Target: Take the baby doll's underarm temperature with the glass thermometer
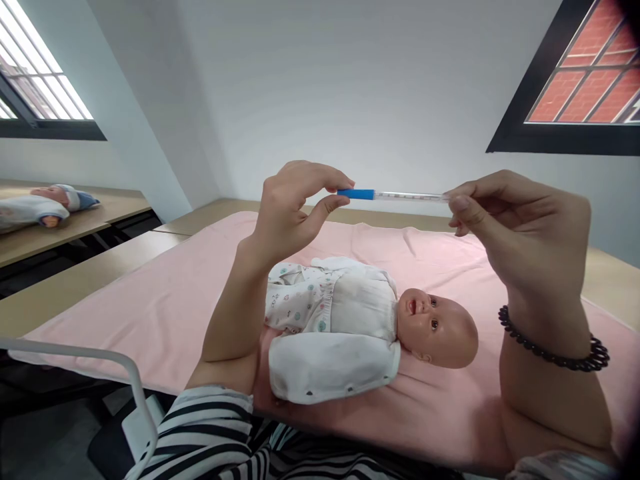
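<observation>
Between my two hands, a slim glass thermometer (pixel 410 196) with a blue end (pixel 356 194) is stretched level above the table. The thumb and finger of my left hand (pixel 295 207) pinch the blue end. At the clear end, my right hand (pixel 520 227) grips with thumb and fingers, which cover the tip. Below lies a baby doll (pixel 370 307) on its back, head to the right. It wears a white top and patterned trousers, and its near sleeve hangs over the arm. Neither hand touches the doll.
A pink cloth (pixel 200 287) covers the tabletop under the doll. A second doll (pixel 45 203) in a blue and white hat lies on a table at the far left. A white chair frame (pixel 127 363) stands at the lower left. Behind is a pale wall (pixel 350 93).
</observation>
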The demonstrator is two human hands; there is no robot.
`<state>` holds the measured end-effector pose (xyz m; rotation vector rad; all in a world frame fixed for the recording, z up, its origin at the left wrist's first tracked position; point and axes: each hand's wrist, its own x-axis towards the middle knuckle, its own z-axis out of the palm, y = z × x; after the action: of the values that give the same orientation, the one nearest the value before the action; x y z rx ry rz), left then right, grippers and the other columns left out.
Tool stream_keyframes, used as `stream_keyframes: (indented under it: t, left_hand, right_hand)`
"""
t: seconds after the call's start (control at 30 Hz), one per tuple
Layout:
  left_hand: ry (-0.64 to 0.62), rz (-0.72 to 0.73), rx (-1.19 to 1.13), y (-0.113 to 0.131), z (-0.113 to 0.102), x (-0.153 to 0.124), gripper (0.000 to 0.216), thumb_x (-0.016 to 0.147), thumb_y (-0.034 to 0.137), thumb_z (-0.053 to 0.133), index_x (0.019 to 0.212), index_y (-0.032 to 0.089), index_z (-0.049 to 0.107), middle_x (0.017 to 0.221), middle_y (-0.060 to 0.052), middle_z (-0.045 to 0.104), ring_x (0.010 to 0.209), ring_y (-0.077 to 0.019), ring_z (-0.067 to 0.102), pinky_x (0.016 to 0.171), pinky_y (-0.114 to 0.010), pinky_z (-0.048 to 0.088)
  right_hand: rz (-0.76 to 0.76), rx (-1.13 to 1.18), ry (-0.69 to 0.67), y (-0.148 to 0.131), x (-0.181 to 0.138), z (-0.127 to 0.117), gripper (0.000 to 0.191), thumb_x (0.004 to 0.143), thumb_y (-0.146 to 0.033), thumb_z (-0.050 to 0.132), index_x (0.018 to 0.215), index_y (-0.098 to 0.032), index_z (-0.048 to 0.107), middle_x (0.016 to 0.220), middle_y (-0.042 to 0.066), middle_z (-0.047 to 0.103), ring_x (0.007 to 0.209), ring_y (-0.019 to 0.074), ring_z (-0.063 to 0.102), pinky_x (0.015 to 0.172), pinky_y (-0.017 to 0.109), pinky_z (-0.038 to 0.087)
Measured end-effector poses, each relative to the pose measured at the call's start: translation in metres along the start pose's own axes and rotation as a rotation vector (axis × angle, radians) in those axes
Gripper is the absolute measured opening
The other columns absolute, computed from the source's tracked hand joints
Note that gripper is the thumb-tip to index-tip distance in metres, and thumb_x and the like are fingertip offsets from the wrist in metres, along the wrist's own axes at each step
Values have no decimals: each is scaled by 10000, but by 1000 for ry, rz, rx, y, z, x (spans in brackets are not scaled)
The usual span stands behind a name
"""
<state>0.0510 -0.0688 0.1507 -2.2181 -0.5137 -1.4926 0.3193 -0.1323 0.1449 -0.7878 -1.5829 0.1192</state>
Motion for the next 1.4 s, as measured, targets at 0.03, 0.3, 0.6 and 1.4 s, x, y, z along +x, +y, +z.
stream_keyframes:
  t: [0.03, 0.3, 0.6, 1.4]
  left_hand:
    - [12, 7, -2, -1, 1, 0, 129, 991, 340, 609, 952, 252, 695, 955, 3, 763, 921, -184, 716, 883, -386, 548]
    - [93, 43, -36, -1, -2, 1, 40, 949, 268, 672, 929, 258, 705, 925, 7, 769, 878, -194, 724, 828, -390, 562]
    - [86, 59, -53, 5, -7, 1, 132, 971, 345, 646, 885, 270, 712, 811, 9, 735, 779, -189, 697, 791, -409, 546]
    - [63, 64, -8, 9, -9, 1, 55, 972, 294, 641, 945, 275, 685, 943, 13, 758, 911, -208, 724, 868, -433, 567]
  right_hand:
    - [-19, 13, 8, 1, 0, 0, 53, 877, -289, 760, 855, -337, 763, 837, 27, 667, 688, 204, 607, 571, 423, 528]
    - [-62, -10, 35, 1, -3, 3, 31, 889, -298, 767, 870, -276, 755, 848, 33, 659, 720, 190, 607, 611, 377, 522]
    - [-107, -40, 6, 2, 0, -2, 100, 899, -251, 739, 809, -294, 750, 782, 29, 645, 684, 199, 557, 564, 385, 426]
    - [-88, -42, 100, -12, -8, 6, 97, 893, -296, 733, 882, -386, 768, 906, 44, 663, 745, 247, 591, 621, 470, 487]
